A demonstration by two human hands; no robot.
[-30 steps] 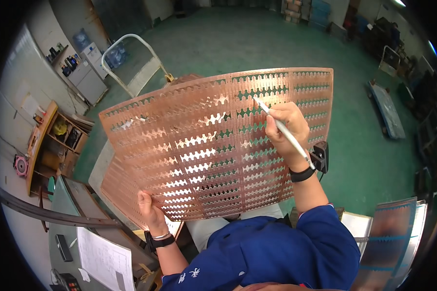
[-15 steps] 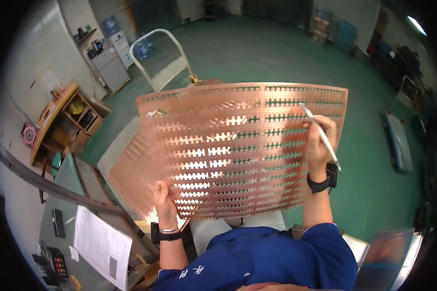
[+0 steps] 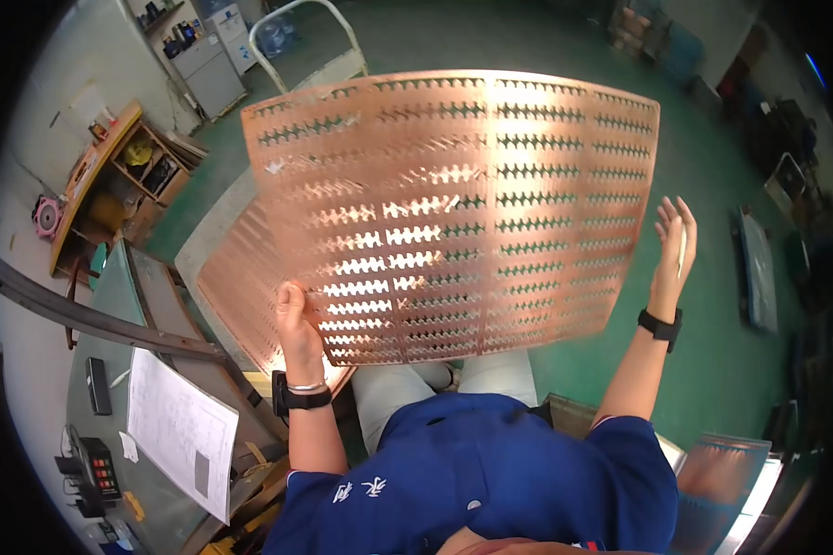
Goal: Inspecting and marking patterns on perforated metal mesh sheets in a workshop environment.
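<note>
A large copper-coloured sheet [image 3: 537, 199], cut through with rows of toothed slots, is held up tilted in front of me. My left hand [image 3: 298, 324] is closed on its lower left edge, with the thumb on the near face. Off the sheet's right edge, my right hand [image 3: 671, 250] is raised with its fingers mostly stretched. A slim white pen-like tool [image 3: 682, 252] lies along the thumb side of that hand, its tip hard to make out. Behind the held sheet, on the left, more slotted copper sheet [image 3: 241, 277] lies on a pale surface.
A trolley with a white tube handle [image 3: 354, 42] stands beyond the sheet. To the left is a green-topped table [image 3: 171, 504] with a paper drawing [image 3: 180, 435] and a dark box [image 3: 99, 467]. A flat cart [image 3: 757, 273] sits at the right.
My right hand has moved off the sheet's face to the right, and its fingers have stretched out. The sheet sits higher in view, still in my left hand.
</note>
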